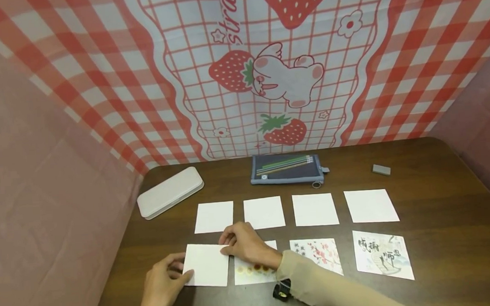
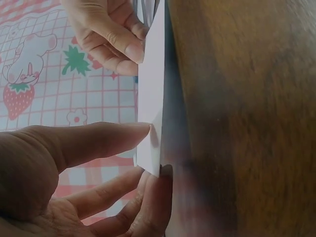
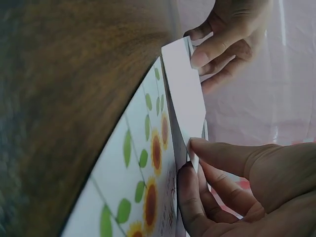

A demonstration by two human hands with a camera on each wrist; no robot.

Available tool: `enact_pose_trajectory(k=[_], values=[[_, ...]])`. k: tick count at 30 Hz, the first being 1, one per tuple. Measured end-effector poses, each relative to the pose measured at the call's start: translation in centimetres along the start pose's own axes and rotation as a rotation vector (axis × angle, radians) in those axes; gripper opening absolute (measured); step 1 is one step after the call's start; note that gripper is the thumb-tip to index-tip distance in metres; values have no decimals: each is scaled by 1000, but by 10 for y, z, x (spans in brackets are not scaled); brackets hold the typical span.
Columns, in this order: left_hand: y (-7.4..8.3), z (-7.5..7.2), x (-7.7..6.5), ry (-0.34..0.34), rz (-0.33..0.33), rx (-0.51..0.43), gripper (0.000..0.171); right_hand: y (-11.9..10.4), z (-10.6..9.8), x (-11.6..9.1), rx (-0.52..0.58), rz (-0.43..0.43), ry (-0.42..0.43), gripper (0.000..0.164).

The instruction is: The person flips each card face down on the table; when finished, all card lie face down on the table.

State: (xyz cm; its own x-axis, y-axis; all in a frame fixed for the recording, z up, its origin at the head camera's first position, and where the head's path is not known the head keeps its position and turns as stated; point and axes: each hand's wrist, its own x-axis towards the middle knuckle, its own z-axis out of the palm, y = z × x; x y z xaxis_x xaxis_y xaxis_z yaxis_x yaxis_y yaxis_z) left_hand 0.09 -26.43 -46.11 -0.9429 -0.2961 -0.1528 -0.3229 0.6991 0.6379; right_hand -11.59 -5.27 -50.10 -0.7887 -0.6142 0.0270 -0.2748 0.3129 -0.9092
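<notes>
Between both hands is a square white card (image 1: pixel 207 265), blank side up, in the left place of the near row. My left hand (image 1: pixel 161 275) pinches its left edge, thumb above and fingers below. With thumb and fingers, my right hand (image 1: pixel 248 244) grips its upper right corner. In the left wrist view the card (image 2: pixel 151 94) is seen nearly edge-on. Directly to its right lies a sunflower card (image 1: pixel 252 275), partly covered by my right hand and wrist; its yellow flowers and green leaves show in the right wrist view.
Farther right lie a blossom-branch card (image 1: pixel 320 253) and a card with Chinese lettering (image 1: pixel 383 254). Several blank white cards, one of them at the right (image 1: pixel 371 206), form a row behind. Beyond are a white case (image 1: pixel 170 192), a mesh pencil pouch (image 1: pixel 288 173) and a grey eraser (image 1: pixel 381 169).
</notes>
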Motion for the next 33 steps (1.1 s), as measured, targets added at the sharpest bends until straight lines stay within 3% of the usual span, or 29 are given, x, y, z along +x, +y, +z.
enact_pose_trajectory(k=[7,23,33], values=[[-1,3,2,-48,-10,32,49,4,1,1,-51,-22,-10,11],[0,9,2,-59,-13,72,57,-1,1,-2,-179,-32,-19,13],[3,7,0,-60,0,95,55,-3,-19,-13,-133,-93,28,15]])
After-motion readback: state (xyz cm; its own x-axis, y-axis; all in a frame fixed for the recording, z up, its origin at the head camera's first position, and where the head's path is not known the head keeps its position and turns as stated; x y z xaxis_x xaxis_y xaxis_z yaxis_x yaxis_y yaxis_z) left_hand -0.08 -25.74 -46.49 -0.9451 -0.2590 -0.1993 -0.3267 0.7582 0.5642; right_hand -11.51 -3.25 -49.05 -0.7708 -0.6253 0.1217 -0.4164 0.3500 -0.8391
